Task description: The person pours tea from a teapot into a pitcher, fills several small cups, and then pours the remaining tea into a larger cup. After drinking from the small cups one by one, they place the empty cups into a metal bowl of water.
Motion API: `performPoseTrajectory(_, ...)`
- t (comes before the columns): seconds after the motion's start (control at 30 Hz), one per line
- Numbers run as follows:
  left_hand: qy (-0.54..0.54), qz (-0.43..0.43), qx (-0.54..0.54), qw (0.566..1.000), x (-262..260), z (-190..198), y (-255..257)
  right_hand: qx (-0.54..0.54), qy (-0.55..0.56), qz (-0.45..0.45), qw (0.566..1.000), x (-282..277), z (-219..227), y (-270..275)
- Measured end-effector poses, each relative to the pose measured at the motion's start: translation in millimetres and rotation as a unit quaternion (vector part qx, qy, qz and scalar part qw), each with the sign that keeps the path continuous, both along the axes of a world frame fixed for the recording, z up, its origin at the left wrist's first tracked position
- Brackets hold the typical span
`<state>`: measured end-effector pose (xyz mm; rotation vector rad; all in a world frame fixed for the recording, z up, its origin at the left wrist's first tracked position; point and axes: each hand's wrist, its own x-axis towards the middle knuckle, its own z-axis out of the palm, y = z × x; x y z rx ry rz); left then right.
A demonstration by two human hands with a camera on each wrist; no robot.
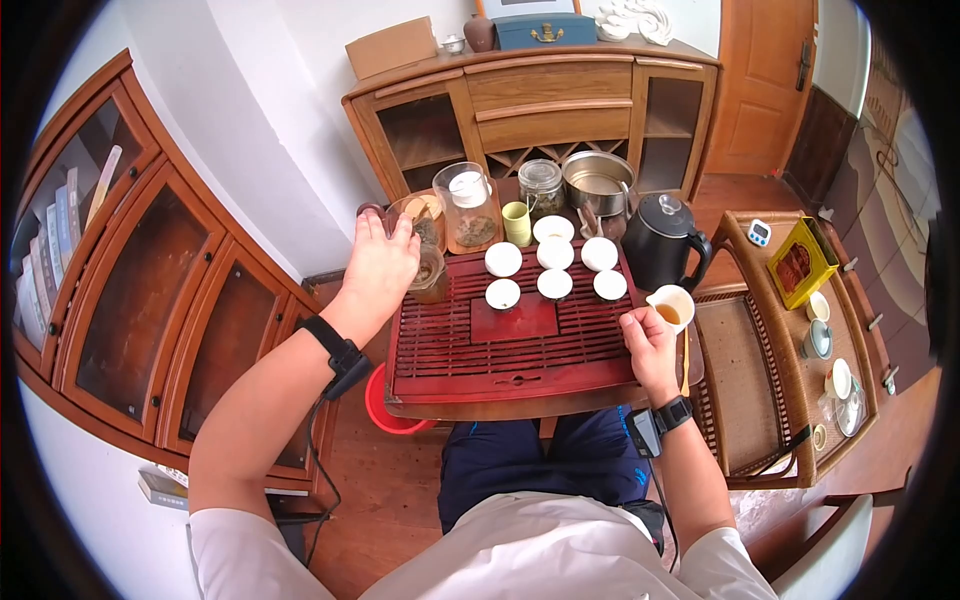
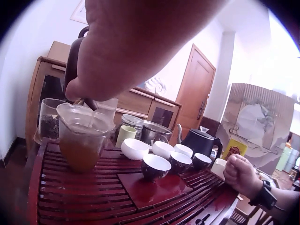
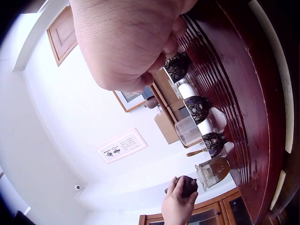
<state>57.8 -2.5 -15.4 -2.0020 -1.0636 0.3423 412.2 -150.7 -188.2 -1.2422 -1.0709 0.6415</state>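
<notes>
My left hand (image 1: pixel 385 262) grips a small dark teapot (image 3: pixel 189 187) at the tray's left end. The teapot is tilted, its spout right over a glass pitcher (image 2: pixel 80 152) holding brown tea. At the right edge of the dark red slatted tea tray (image 1: pixel 440 365), my right hand (image 1: pixel 650 345) holds a white pitcher (image 1: pixel 684 302) with amber tea in it. Between the hands stand several small cups, white inside; the front ones, such as this cup (image 2: pixel 156 166), have dark patterned outsides.
Behind the tray stand a clear glass vessel (image 1: pixel 466 220), a green cup (image 1: pixel 517 224), a lidded jar (image 1: pixel 541 188) and a metal pot (image 1: pixel 598 182). A black kettle (image 1: pixel 660 245) is at the back right. A wicker cart (image 1: pixel 735 390) adjoins the right side; a red basin (image 1: pixel 385 405) sits below left.
</notes>
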Motion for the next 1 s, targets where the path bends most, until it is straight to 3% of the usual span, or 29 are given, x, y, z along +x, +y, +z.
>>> performPoseTrajectory(0.63,0.055,0.029,0.037,0.997,-0.7,3.3,-2.7,0.006,0.036,0.017,0.999,0.8,-1.9,0.5)
performPoseTrajectory(1.0,0.003,-0.047,0.006,0.999,-11.7,-2.0,1.2,-0.003,0.017,0.011,1.0,2.2,-2.0,0.4)
